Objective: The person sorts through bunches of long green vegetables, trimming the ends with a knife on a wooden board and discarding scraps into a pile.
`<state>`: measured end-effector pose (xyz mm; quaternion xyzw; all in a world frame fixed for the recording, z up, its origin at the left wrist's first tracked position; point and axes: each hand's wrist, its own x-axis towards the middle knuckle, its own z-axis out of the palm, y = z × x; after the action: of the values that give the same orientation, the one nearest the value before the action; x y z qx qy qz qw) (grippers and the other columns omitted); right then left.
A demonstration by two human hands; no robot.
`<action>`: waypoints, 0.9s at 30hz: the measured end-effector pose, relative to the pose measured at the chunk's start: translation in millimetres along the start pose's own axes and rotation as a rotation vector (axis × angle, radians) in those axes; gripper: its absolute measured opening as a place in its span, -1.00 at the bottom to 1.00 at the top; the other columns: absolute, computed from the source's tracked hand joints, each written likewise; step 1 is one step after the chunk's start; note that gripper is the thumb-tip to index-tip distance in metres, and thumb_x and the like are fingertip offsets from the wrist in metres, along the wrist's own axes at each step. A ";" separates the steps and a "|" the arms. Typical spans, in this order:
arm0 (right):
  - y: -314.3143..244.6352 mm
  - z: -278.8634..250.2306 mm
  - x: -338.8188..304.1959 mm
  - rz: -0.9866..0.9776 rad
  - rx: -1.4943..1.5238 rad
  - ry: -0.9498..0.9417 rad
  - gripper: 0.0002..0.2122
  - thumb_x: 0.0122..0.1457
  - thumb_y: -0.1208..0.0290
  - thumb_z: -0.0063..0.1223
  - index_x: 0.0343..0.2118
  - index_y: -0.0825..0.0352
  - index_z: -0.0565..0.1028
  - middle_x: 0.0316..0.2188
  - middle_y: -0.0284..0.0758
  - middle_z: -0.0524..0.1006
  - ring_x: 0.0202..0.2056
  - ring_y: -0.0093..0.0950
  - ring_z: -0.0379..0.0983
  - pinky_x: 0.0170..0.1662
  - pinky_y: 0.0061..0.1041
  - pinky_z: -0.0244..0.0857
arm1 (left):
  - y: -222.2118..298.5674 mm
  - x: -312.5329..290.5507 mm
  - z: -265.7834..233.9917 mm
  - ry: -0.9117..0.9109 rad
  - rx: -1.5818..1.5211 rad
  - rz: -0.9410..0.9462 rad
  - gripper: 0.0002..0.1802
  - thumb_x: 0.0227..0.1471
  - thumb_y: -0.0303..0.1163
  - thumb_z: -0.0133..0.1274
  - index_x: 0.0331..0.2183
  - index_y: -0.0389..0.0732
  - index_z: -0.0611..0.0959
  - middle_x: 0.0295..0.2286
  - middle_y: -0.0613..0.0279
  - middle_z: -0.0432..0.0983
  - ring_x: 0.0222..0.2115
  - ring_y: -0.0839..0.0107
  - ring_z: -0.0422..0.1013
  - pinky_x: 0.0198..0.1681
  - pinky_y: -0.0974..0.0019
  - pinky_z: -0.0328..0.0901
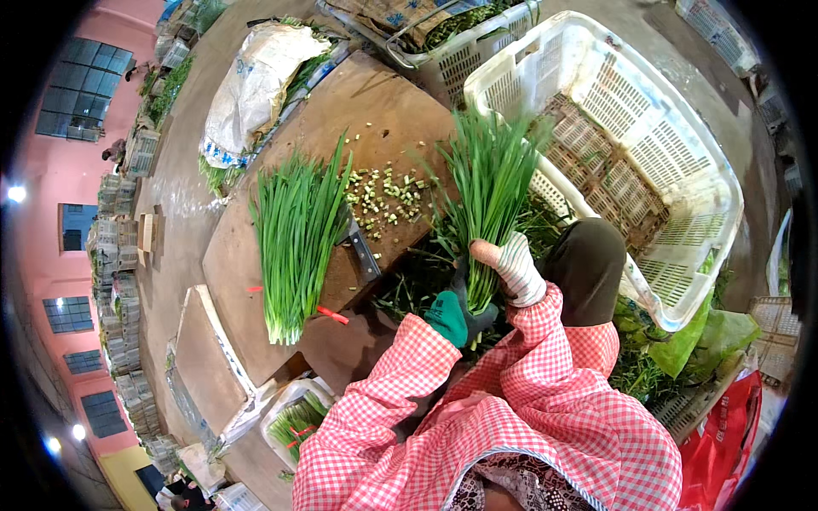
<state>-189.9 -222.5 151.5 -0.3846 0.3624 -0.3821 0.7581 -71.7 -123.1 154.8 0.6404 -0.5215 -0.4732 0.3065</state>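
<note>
Above my lap I hold a loose bunch of garlic chives (pixel 494 175), leafy tips pointing away from me and pale ends toward me. My left hand (pixel 453 313), in a dark glove with a green cuff, is wrapped round its lower part. My right hand (pixel 515 266), in a white glove, closes on the stalks just above. On the brown board to the left lies a second, larger bunch of chives (pixel 298 238) over a red tie (pixel 332 315). A black-handled knife (pixel 365 254) rests beside it, its blade partly hidden. Cut stalk ends (pixel 388 203) are scattered behind the knife.
A large white plastic crate (pixel 682 153) stands at the right, close to my knee. A white sack (pixel 260 81) and another crate (pixel 477 64) are at the back. A white container (pixel 285 417) with tied chives sits at lower left. A red bag (pixel 724 430) is at lower right.
</note>
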 end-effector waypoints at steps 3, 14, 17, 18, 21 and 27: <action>-22.0 -10.2 -3.6 -0.117 -0.180 0.036 -0.72 -0.07 0.33 0.17 -0.33 0.41 0.51 -0.52 -0.34 0.54 -0.51 -0.61 0.41 -0.38 -0.49 0.30 | 18.0 0.7 4.7 -0.030 0.047 0.118 -0.02 -0.30 -0.20 0.26 0.11 -0.28 0.14 -0.07 -0.01 0.34 -0.06 0.17 0.31 -0.03 0.15 0.20; -61.5 29.7 0.7 -0.181 -0.236 -0.197 -0.66 -0.10 0.27 0.15 -0.28 0.39 0.50 -0.55 -0.32 0.53 -0.48 -0.68 0.36 -0.35 -0.54 0.29 | 55.9 -18.1 -104.4 0.455 -0.794 -0.129 -0.60 0.12 -0.27 -0.20 -0.06 -0.28 0.45 -0.21 0.10 0.48 -0.23 0.26 0.42 -0.13 0.26 0.34; -75.7 58.6 3.7 -0.128 -0.434 -0.281 -0.62 -0.14 0.23 0.16 -0.27 0.36 0.50 -0.49 -0.18 0.54 -0.43 -0.44 0.47 -0.28 -0.45 0.31 | 43.3 -11.9 -121.0 0.208 -1.070 -0.045 -0.58 0.10 -0.32 -0.15 -0.02 -0.29 0.39 -0.14 0.06 0.41 -0.15 0.23 0.37 -0.06 0.19 0.28; -86.0 69.6 0.3 -0.041 -0.480 -0.314 -0.59 -0.15 0.22 0.20 -0.24 0.36 0.49 -0.43 -0.16 0.55 -0.39 -0.37 0.50 -0.24 -0.45 0.32 | 45.9 -0.9 -121.5 0.023 -1.125 0.020 -0.57 0.09 -0.34 -0.13 0.00 -0.30 0.36 -0.11 0.05 0.39 -0.13 0.22 0.35 -0.03 0.17 0.26; -80.2 99.2 17.3 -0.263 -0.444 -0.483 -0.56 -0.16 0.17 0.17 -0.20 0.32 0.46 -0.41 -0.12 0.54 -0.33 -0.27 0.48 -0.20 -0.40 0.33 | 75.0 32.2 -146.8 -0.204 -1.092 0.221 -0.51 0.07 -0.40 -0.08 0.05 -0.31 0.30 -0.04 0.01 0.32 -0.05 0.19 0.29 0.04 0.10 0.19; -122.7 108.4 82.8 -0.637 -0.838 -0.459 -0.61 -0.19 0.07 0.20 -0.35 0.25 0.51 -0.47 -0.15 0.53 -0.35 -0.17 0.45 -0.28 -0.32 0.33 | 144.0 89.2 -194.7 0.093 -0.608 0.512 -0.33 -0.02 -0.35 0.05 0.09 -0.34 0.21 -0.09 -0.06 0.37 -0.11 0.11 0.37 0.04 0.00 0.19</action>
<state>-98.5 -310.9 283.7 -0.8156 0.1751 -0.3221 0.4476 54.8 -266.8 327.8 0.3907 -0.4859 -0.4847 0.6134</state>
